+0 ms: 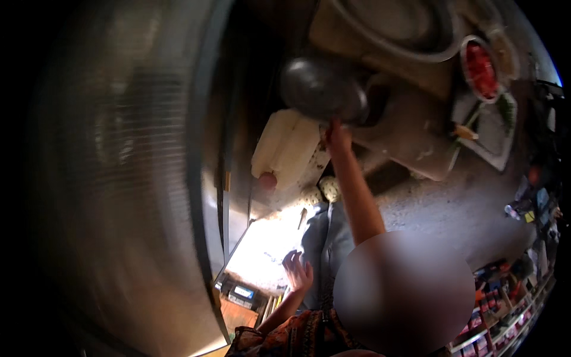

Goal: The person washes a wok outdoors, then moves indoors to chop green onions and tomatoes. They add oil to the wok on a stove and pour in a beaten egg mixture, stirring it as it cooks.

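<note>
My right hand reaches far forward, its fingers closed at the near edge of a dark, rounded metal pot. The pot is tilted, and the fingertips are partly hidden against it. Just below the pot, to the left of my right wrist, lies a pale yellowish plastic jerrycan with a reddish cap. My left hand is low beside my dark-clothed legs, fingers apart, holding nothing. Bright light falls on the floor next to it.
A large metal basin stands at the far top. To the right are a bowl of red pieces and a tray with greens and a wooden-handled tool. A ribbed metal panel fills the left; stocked shelves stand lower right.
</note>
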`<state>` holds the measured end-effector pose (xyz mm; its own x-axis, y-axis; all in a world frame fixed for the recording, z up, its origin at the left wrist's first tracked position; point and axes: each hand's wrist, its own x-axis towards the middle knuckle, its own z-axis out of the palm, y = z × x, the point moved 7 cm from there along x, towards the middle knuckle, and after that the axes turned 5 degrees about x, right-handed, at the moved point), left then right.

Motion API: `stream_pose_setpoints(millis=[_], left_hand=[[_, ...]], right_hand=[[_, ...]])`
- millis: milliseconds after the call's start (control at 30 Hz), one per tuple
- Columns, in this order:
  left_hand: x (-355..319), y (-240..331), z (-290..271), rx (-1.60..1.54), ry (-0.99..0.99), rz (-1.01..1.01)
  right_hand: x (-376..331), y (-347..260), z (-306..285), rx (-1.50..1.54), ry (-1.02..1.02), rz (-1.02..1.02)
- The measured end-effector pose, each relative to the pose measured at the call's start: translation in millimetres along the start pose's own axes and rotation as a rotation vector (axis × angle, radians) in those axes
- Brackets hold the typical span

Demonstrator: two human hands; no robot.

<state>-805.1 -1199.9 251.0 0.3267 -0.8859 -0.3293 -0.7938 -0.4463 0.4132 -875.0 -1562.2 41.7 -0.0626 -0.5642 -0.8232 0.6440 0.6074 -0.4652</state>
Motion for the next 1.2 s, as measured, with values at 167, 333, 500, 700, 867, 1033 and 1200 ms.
stream_pose_setpoints(millis=[167,333,500,700,867,1033,1200], left_hand=[[-33,34,-8,0.0,-0.117,-0.021],[-8,22,41,-0.485,-0.09,-0.031],[49,163,-49,-1.474,-0.323,-0.421],[82,265,-76,-1.773,-0.401,-0.217],[118,334,-125,-1.779,-0.289,-0.234],[211,376,-170,-1.053,0.146,-0.035],[355,400,-213,-0.244,0.569,0.095]], right_hand=[[-158,-21,-38,-0.035,0.051,0.091],[-295,-44,-128,-0.245,-0.105,0.058],[-444,-124,-133,0.292,-0.073,0.496],[-484,-191,-139,0.528,-0.227,0.699],[-463,-248,-121,0.607,-0.324,0.775],[-427,-307,-115,0.49,-0.539,0.797],[-341,-302,-236,0.034,-0.33,0.212]])
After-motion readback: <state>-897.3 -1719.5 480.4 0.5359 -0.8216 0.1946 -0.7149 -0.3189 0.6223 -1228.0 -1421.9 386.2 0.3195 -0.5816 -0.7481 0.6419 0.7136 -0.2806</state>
